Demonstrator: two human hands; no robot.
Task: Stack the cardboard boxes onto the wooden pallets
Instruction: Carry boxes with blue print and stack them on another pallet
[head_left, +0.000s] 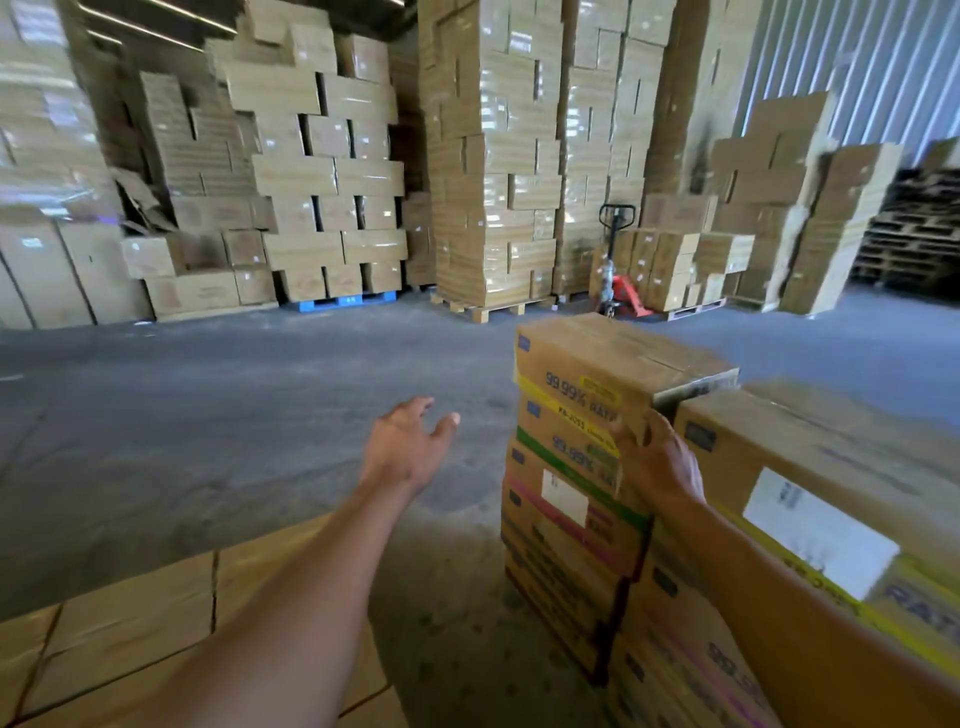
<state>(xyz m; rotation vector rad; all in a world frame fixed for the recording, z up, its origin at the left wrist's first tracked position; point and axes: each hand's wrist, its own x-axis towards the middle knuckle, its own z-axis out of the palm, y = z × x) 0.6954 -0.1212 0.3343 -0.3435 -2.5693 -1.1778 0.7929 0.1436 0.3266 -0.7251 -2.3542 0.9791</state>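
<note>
The grey concrete floor (208, 389) fills the middle of the view; along its far side stand tall stacks of cardboard boxes (493, 156), some wrapped in shiny film, one on a wooden pallet (493, 309) and another on a blue pallet (343, 300); at far right is a dark pile of empty pallets (914, 228); at lower left lies a flat layer of plain boxes (130, 623), seen from above; at lower right a column of printed boxes (566, 519) rises from the floor, with yellow, green and pink bands on their faces, and just beside it, touching on the right, stands a larger box (810, 457) carrying a white label (818, 535); a red pallet jack (618, 291) is parked at the foot of the far stacks, its black handle upright; the top box (613, 364) sits on the printed column, slightly askew to the ones under it; the right hand (660, 462) grips its near corner, thumb on the printed face and the other fingers curled round the edge; the left hand (405, 447) hangs in the air over the floor, left of the column and touching nothing, its fingers (447, 421) straight and loosely spread.
</note>
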